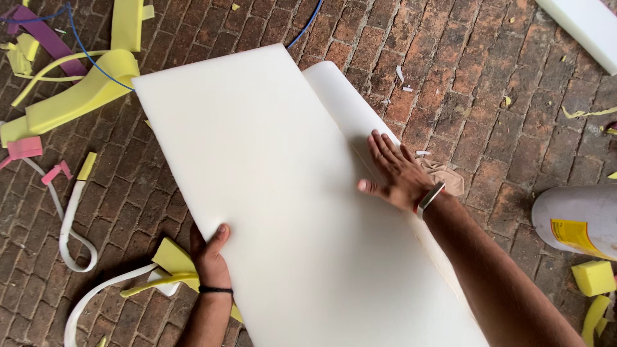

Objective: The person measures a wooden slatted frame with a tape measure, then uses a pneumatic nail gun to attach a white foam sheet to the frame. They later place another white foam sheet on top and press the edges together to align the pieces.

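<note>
A large white foam sheet [257,167] lies slanted across the brick floor, on top of a second white sheet [340,103] that shows along its right edge. My left hand [209,254] grips the top sheet's left edge, thumb on top and fingers underneath. My right hand [392,170] lies flat with fingers spread, pressing on the right edge where the two sheets meet. It wears a metal wrist band.
Yellow foam offcuts [77,90], pink scraps [26,148] and white foam strips [71,225] litter the bricks at left. A blue cable [83,51] runs there. A white container with a yellow label [575,222] stands at right, a white foam block [585,26] top right.
</note>
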### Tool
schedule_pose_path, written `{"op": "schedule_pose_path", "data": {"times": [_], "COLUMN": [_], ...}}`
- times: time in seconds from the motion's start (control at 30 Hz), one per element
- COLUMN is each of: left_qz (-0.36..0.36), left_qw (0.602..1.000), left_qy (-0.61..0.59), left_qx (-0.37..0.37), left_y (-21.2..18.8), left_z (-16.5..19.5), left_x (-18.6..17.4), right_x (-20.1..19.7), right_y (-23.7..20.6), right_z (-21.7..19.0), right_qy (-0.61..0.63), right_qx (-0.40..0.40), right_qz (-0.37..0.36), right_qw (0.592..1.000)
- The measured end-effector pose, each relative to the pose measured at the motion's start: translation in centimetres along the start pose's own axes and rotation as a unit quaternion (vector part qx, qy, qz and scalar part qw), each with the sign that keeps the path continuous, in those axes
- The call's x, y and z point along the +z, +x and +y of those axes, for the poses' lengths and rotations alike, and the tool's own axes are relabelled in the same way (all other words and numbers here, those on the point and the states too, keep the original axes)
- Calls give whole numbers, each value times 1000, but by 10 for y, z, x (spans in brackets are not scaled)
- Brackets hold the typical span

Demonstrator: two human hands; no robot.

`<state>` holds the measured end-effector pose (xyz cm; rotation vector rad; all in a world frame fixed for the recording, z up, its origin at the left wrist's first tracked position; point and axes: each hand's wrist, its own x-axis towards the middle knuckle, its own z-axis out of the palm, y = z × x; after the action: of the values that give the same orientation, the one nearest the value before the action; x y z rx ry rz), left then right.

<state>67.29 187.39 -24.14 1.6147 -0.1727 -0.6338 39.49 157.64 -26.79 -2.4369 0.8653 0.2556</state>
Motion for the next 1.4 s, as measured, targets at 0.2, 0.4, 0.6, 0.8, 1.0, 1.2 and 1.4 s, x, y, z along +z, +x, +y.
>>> {"op": "schedule_pose_path", "data": {"times": [0.2, 0.4, 0.6, 0.8, 1.0, 1.2, 1.4], "left_qz": [3, -12, 4, -2, -13, -3, -43], "left_qw": [998, 990, 987, 989, 992, 975, 982], "left_qy": [-62, -129, -130, -117, 50, 137, 172], "left_qx": [-16, -55, -91, -93, -114, -176, -62], "left_y": [10, 12, 16, 18, 41, 152, 199], "left_z": [-22, -31, -35, -50, -53, 38, 72], "left_x": [-11, -13, -11, -16, -28, 15, 41], "right_x": [4, 3, -3, 2, 5, -10, -11], "right_y": [67, 64, 62, 62, 68, 119, 182], "right_z": [1, -1, -5, -1, 6, 7, -2], "right_qy": [-35, -31, -41, -49, -24, 6, -34], "right_qx": [27, 13, 5, 5, 18, 35, 34], "right_qz": [3, 22, 28, 30, 9, 5, 8], "right_qw": [999, 999, 999, 998, 999, 999, 999]}}
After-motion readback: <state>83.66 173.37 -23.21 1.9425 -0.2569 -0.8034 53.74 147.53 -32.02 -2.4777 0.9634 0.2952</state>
